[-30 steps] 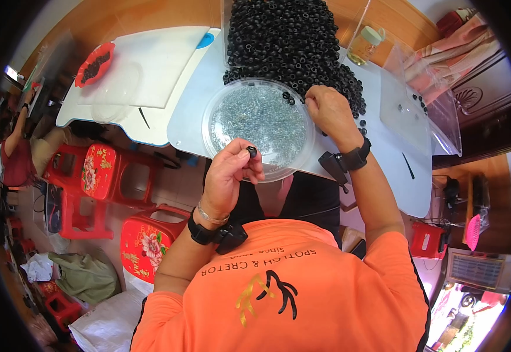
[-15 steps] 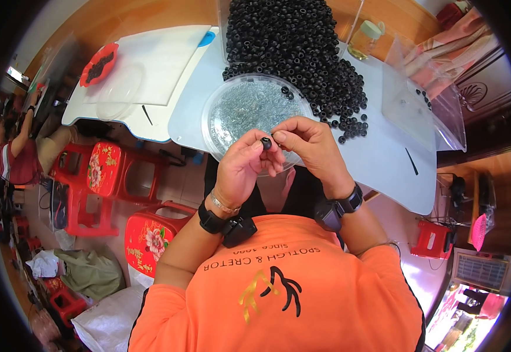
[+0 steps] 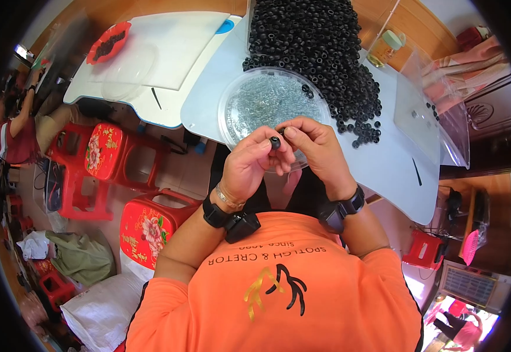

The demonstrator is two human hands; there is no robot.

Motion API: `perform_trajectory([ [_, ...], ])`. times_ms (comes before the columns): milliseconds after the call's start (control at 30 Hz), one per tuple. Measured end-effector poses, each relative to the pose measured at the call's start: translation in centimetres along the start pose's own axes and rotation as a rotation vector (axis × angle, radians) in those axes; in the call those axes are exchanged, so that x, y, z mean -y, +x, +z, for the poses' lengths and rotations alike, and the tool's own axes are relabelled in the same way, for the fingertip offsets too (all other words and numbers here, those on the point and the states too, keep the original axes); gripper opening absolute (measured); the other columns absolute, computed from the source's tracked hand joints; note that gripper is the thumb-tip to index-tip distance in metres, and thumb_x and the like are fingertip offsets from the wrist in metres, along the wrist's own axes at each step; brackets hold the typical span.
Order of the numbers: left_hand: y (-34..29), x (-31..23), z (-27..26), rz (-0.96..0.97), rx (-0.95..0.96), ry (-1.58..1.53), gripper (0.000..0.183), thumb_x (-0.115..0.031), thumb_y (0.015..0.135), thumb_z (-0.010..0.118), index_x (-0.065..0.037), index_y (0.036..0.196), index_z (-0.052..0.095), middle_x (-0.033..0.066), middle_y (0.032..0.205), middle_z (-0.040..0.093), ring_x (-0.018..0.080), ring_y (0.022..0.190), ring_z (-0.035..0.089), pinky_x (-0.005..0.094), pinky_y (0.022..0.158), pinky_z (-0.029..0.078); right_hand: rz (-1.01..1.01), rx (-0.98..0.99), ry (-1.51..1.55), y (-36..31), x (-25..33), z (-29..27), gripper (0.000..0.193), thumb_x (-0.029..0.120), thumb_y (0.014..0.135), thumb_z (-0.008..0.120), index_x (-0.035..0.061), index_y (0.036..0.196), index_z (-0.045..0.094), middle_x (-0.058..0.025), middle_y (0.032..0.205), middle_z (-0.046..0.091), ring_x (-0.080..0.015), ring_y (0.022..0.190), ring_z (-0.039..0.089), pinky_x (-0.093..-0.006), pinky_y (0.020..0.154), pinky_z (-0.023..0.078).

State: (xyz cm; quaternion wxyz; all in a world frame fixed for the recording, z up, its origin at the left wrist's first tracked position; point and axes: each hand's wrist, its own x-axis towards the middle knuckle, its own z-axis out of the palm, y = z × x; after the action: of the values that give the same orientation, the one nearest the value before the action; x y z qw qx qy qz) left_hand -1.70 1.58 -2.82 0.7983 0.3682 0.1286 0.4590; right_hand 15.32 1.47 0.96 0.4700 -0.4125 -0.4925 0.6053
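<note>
Red stools (image 3: 102, 151) — pale floor (image 3: 188, 173)

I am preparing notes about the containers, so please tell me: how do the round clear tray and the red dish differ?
The round clear tray is transparent, while the red dish is coloured. The tray looks larger and nearer the camera; the dish lies farther off, at upper left. The tray holds mostly clear pieces, the dish dark pieces. Both hold many small items.

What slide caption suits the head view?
Left fingers hold a black bead beside right fingers, near a clear tray.
</note>
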Motion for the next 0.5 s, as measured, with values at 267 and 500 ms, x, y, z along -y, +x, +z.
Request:
perform_trajectory([
  [267, -0.3, -0.3, 0.1, -0.006, -0.138, 0.124, 0.026, -0.028, 0.096, 0.046, -0.002, 0.102, 0.051, 0.0137, 0.093, 0.062, 0.0186, 0.077, 0.062, 0.0268, 0.068, 0.048, -0.160, -0.121, -0.205, 0.5, 1.1, 1.2, 0.018, 0.014, 0.092, 0.060, -0.0005, 0.096, 0.070, -0.0029, 0.088, 0.064, -0.0099, 0.080, 0.056, -0.0243, 0.073, 0.046],
  [500, -0.3, -0.3, 0.1, 0.023, -0.167, 0.167, 0.026, -0.027, 0.097, 0.047, -0.003, 0.104, 0.052, 0.0090, 0.091, 0.062, 0.0140, 0.076, 0.060, 0.0249, 0.067, 0.048, -0.377, -0.101, -0.495, 0.2, 1.5, 2.0, 0.013, 0.010, 0.090, 0.061, 0.0001, 0.092, 0.068, -0.0066, 0.083, 0.062, -0.0153, 0.077, 0.058, -0.0277, 0.067, 0.046],
])
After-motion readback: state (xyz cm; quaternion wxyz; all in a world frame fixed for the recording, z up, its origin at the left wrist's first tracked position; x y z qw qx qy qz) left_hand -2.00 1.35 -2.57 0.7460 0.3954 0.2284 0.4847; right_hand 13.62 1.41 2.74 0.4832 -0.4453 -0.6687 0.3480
